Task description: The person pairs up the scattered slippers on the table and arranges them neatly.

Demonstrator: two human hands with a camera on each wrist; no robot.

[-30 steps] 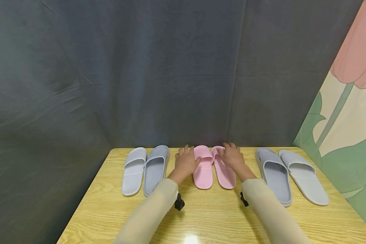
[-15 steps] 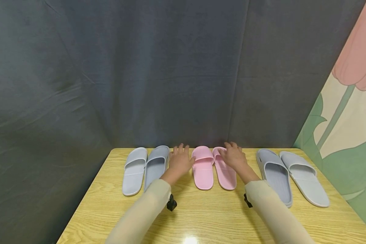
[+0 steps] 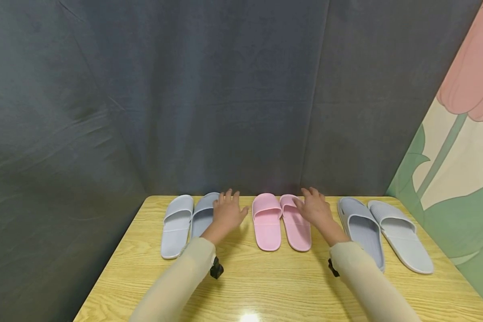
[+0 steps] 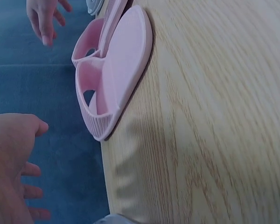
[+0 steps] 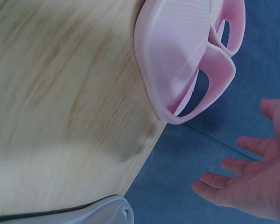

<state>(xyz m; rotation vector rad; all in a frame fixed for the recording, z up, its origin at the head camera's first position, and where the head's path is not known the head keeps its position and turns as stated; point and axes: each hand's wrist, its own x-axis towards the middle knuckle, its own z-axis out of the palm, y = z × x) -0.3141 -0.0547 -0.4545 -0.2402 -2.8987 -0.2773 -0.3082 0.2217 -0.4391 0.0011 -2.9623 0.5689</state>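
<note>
Two pink slippers stand side by side at the table's far edge, the left pink slipper (image 3: 267, 228) and the right pink slipper (image 3: 298, 230), toes toward the curtain and touching near their straps. My left hand (image 3: 227, 215) hovers with spread fingers between the left pink slipper and a blue-grey slipper (image 3: 203, 219), partly covering the latter. On the other side, my right hand (image 3: 317, 210) hangs spread just right of the right pink slipper. Both wrist views show a gap between each hand (image 4: 11, 163) and the pink footwear; neither holds anything.
A pale grey slipper (image 3: 175, 235) lies at the far left. To the right are a grey-blue slipper (image 3: 364, 232) and a light grey slipper (image 3: 404, 237), angled outward. Behind the wooden table (image 3: 261, 281) hangs a dark curtain (image 3: 233, 98); a painted wall (image 3: 459, 179) borders the right.
My left hand has moved left, away from the left pink slipper and over the blue-grey one. My right hand has shifted slightly right. The left pink slipper has slid slightly left.
</note>
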